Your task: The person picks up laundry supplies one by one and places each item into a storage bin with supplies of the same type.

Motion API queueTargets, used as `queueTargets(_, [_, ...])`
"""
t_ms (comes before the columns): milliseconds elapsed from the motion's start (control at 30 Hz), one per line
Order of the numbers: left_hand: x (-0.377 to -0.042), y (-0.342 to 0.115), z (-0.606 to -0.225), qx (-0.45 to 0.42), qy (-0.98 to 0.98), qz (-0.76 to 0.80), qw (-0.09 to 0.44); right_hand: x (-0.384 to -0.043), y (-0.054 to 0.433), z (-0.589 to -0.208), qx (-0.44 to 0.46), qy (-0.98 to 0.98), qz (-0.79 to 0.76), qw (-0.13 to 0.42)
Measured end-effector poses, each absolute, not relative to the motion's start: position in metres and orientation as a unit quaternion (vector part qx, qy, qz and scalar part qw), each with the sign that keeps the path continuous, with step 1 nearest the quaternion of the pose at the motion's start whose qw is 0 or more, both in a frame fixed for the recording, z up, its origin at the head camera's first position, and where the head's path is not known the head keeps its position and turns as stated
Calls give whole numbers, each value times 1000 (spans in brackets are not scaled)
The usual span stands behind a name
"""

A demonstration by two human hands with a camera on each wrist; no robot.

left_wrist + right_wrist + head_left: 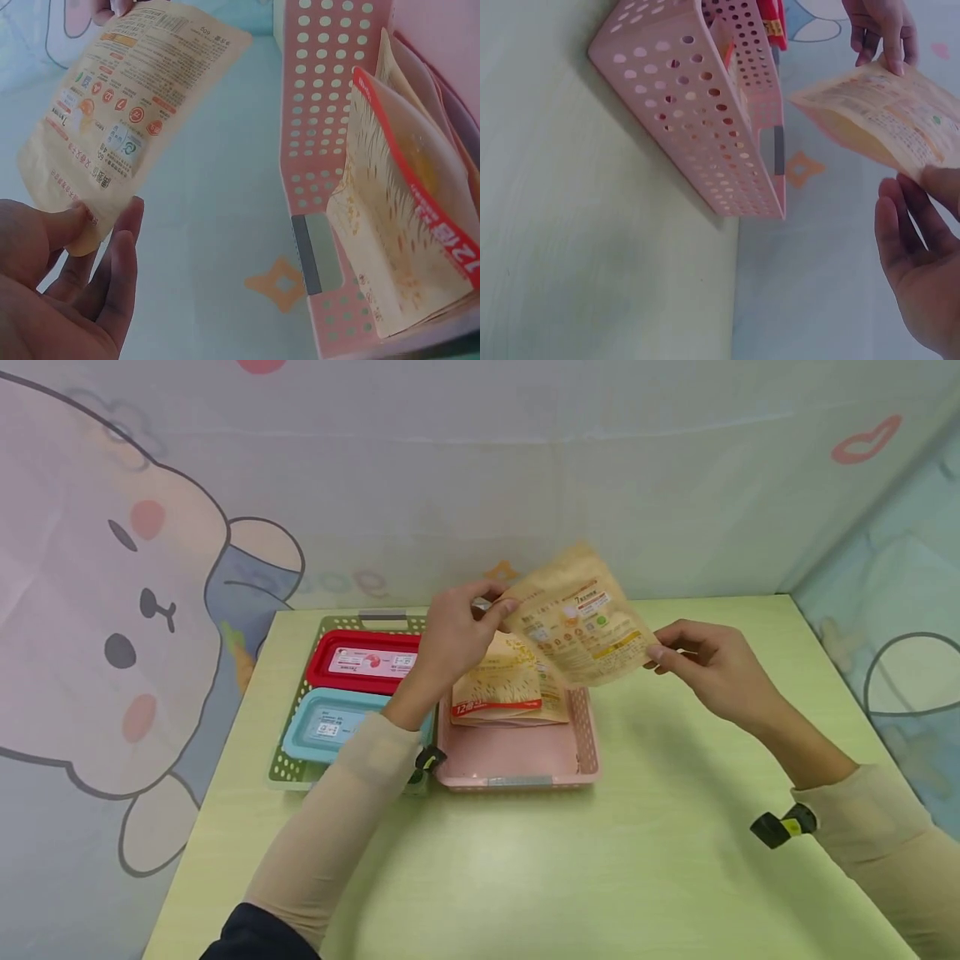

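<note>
A tan printed food pouch (577, 618) is held up in the air between both hands, tilted, its text side toward the head camera. My left hand (461, 631) pinches one corner between thumb and fingers. The opposite corner is pinched by my right hand (712, 672). Below and behind the pouch stands a pink perforated basket (517, 760). Inside it, more tan pouches (495, 689) lean at the far end, the front one with a red band. In the right wrist view the held pouch (889, 112) bulges slightly along its near edge.
Left of the pink basket is a green perforated basket (285, 768) holding a red-lidded box (360, 681) and a light-blue-lidded box (307, 727). Both baskets stand on a pale green table (637, 860). A printed cloth backdrop (450, 485) rises behind the table.
</note>
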State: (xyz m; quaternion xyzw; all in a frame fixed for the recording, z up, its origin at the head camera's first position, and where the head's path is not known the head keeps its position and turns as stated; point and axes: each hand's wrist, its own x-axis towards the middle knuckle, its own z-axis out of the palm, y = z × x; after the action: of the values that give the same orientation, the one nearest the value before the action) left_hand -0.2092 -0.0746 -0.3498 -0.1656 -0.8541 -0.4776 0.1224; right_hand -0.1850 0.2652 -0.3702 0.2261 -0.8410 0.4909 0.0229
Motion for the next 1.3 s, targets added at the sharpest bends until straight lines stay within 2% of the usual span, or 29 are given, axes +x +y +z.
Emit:
queueTargets(367, [-218,-84,-327,-194,-862,-451,126,-188,241,-374,178,-816,543,82])
queueTargets(633, [-229,-84,-309,-208,-879,-410,127,-186,231,-377,150,-830,525,115])
queueTargets(933, [-239,-89,-303,-206,-871,-428,124,-186,217,-381,173,-842,490,142])
queueTargets(1300, [-248,-87,-312,-139,-869,-458,123,-185,206,-397,199,-870,441,95])
